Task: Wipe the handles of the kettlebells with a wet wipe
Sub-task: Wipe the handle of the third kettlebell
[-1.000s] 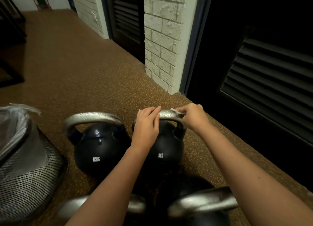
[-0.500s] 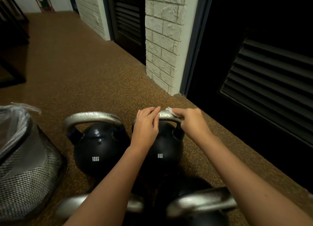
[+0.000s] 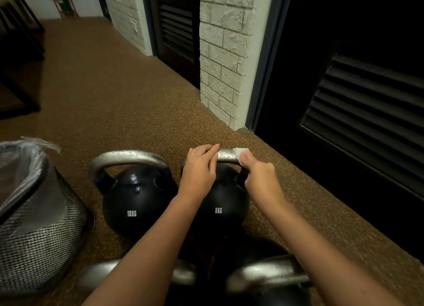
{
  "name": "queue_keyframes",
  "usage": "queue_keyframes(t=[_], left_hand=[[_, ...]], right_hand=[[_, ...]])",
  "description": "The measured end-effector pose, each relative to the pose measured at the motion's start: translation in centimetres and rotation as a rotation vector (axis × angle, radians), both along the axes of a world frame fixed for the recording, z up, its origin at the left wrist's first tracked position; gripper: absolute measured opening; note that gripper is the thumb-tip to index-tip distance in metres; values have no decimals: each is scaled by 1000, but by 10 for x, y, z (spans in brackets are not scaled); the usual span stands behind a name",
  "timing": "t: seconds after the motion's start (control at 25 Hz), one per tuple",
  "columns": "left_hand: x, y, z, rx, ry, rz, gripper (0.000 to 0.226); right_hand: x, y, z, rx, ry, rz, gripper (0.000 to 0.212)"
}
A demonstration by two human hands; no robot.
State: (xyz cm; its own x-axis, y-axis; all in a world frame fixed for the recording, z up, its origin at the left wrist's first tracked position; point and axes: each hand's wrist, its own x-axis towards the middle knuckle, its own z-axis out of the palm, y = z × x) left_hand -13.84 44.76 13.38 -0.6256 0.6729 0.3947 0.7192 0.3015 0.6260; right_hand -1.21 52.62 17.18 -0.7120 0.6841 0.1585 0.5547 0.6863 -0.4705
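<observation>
Speckled brown floor (image 3: 119,94), brick pillar (image 3: 223,53); left hand (image 3: 199,170) grips kettlebell handle (image 3: 226,155), right hand (image 3: 260,175) pinches wipe (image 3: 242,153), probably damp.

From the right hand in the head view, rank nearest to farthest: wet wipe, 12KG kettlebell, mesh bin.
1. Wet wipe: in the right hand, pressed on the right kettlebell's handle.
2. 12KG kettlebell: to the left, past the left hand.
3. Mesh bin: far left edge.
</observation>
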Motion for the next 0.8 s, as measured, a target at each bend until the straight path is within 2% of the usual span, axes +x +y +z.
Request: queue_keyframes(t=[0.16, 0.32, 0.4, 0.56, 0.68, 0.8], left_hand=[[-2, -1, 3, -21, -6, -16, 34], [-2, -3, 4, -27, -8, -28, 34], [-2, -3, 5, -37, -5, -38, 35], [-2, -3, 4, -20, -8, -31, 34], [-2, -2, 3, -13, 0, -33, 34], [-2, -3, 5, -25, 0, -36, 34]], right_hand=[[-9, -3, 0, -32, -73, -138, 43], [-7, -19, -6, 47, -133, -16, 54], [-2, -14, -7, 39, -174, -29, 54], [-15, -14, 3, 5, -153, -125, 39], [-20, -23, 0, 70, -208, -39, 50], [-6, -22, -9, 5, -192, -50, 52]])
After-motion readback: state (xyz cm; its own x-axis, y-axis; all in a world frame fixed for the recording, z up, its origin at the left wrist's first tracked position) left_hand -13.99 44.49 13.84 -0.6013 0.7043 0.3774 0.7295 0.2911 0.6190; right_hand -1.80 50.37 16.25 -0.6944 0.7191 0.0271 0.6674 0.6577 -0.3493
